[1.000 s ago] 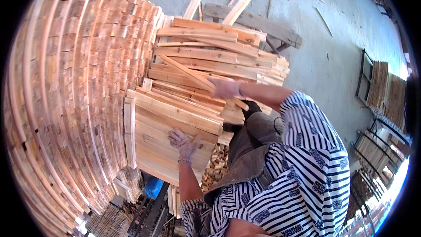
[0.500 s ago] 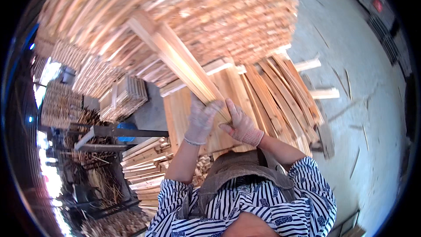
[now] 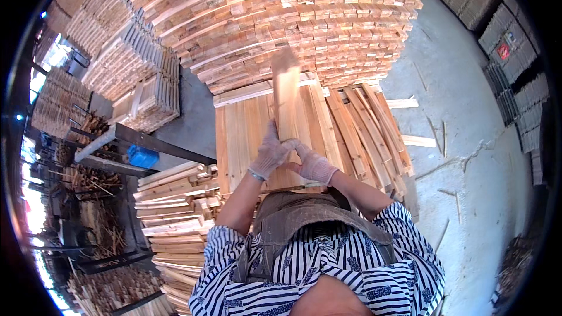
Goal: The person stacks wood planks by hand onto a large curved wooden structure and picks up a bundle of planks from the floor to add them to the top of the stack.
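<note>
Both my hands wear pale knit work gloves. A wooden board [image 3: 285, 102] stretches away from me, its near end between my hands and its far end blurred and raised toward the big stack. Along its left side and near end, my left hand [image 3: 270, 155] is closed on it. My right hand [image 3: 315, 165] grips the near end from the right, its thumb toward the left hand. Beneath them lies a flat layer of boards [image 3: 240, 134] set side by side. Which fingers press underneath is hidden.
A tall stack of planks [image 3: 304, 17] rises just ahead. Loose boards [image 3: 363, 131] lie to the right, with a few ends jutting over the floor. Another board pile [image 3: 175, 210] stands at my left, by a dark metal bar [image 3: 167, 146] and a blue object [image 3: 142, 156].
The board has swung from slanting up-left to pointing almost straight ahead. Both hands have stayed on its near end. The whole view has shifted too.
</note>
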A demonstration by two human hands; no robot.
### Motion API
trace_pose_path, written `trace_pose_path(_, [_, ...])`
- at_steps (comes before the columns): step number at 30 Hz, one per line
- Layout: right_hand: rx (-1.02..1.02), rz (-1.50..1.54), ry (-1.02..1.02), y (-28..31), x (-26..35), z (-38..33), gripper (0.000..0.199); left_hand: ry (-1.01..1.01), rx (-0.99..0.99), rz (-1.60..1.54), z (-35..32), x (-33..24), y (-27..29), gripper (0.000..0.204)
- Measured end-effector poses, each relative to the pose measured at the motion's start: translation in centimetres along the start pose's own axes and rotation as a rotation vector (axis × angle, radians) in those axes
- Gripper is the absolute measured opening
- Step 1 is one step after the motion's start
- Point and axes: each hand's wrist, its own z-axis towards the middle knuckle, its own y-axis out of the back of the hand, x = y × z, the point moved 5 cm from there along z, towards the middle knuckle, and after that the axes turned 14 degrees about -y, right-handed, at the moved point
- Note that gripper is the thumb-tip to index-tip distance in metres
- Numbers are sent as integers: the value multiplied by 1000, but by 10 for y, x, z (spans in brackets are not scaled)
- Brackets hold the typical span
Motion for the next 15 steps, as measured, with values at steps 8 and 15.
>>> trace_pose_path(8, [23, 585, -492, 8, -157, -116, 74, -52, 346, 1165, -34, -14, 29, 42])
trace_pose_path(15, [109, 412, -759, -17, -252, -198, 76, 147, 560, 1083, -135, 138, -13, 30])
